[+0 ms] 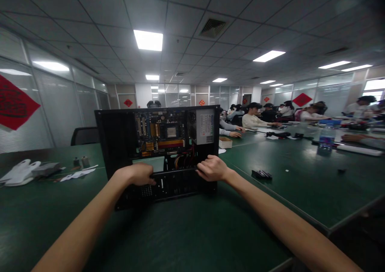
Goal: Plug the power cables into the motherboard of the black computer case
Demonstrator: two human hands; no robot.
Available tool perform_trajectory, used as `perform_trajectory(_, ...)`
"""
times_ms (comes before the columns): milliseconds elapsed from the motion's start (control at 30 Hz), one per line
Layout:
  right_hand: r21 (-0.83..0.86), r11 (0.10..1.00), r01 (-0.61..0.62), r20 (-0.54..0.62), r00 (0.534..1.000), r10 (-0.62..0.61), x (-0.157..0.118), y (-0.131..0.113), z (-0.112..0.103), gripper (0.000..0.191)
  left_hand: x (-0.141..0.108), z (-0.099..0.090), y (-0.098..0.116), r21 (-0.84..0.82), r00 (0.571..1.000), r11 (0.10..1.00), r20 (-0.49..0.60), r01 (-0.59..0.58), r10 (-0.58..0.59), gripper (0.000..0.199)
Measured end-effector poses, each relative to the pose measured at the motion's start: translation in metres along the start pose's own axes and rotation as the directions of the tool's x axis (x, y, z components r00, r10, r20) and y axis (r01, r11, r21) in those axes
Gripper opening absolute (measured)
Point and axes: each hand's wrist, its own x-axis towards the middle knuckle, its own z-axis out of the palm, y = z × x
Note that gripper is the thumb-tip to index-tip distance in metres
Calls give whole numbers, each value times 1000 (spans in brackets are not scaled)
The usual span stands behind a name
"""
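And it's L hand [140, 174] & R hand [213, 169] both clamped on the open PC case [183, 184], where uneven pull could tip it & jolt the mobo [161, 123]!

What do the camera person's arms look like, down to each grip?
The left forearm and right forearm are bare, no sleeve or watch showing. The left grip and right grip are ungloved hands, too blurred to rule out rings.

open black computer case [177, 180]
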Motion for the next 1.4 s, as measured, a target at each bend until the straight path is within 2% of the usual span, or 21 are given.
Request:
perform_trajectory(100,-7,1000,31,-34,999,-31,1,-3,-4,38,-7,-4,0,-34,999,999,40,0,1,41)
perform_trajectory(300,31,999,25,12,1000,-25,4,-6,-5,39,-16,-11,7,-53,991,999,133,-3,10,37)
perform_trajectory(400,53,999,5,49,999,-8,4,-7,-8,40,-19,-12,8,-82,990,997,138,7,4,36)
perform_trajectory(500,76,996,-54,119,992,45,10,-10,-18,44,-22,-12,5,-108,993,994,116,-21,33,36)
perform_trajectory(600,134,968,-211,176,967,186,31,-17,-35,45,-27,-18,1,-164,991,983,90,-79,94,39)
perform_trajectory(700,277,888,-366,277,916,291,70,-24,-44,36,-29,-35,2,-237,988,963,50,-130,146,41)
perform_trajectory(767,389,829,-402,441,871,216,100,-28,-42,33,-29,-50,7,-253,992,960,5,-122,127,42)
perform_trajectory(833,395,785,-477,623,767,153,126,-32,-33,37,-30,-62,11,-274,986,950,-114,-149,122,45)
perform_trajectory(900,362,769,-527,742,662,104,144,-35,-21,42,-33,-67,12,-303,963,930,-230,-208,141,48)
perform_trajectory(967,347,760,-550,810,584,53,151,-37,-11,42,-38,-66,8,-325,958,918,-241,-229,154,50)
perform_trajectory(1033,359,747,-559,838,545,5,150,-38,-4,36,-42,-62,-1,-332,975,923,-174,-193,141,52)
perform_trajectory(1100,385,730,-565,842,540,-27,144,-36,-1,33,-46,-57,-11,-331,985,932,-137,-147,107,55)
perform_trajectory(1167,412,706,-576,834,550,-39,137,-33,1,33,-49,-56,-19,-334,987,935,-147,-117,71,56)
perform_trajectory(1267,486,650,-584,797,602,-55,131,-27,5,32,-55,-59,-24,-344,981,931,-184,-119,57,57)
perform_trajectory(1333,548,565,-617,757,653,-22,131,-25,8,26,-61,-62,-22,-346,973,925,-216,-160,87,57)
perform_trajectory(1400,628,406,-664,707,705,59,135,-23,10,22,-67,-65,-18,-342,959,916,-257,-209,123,58)
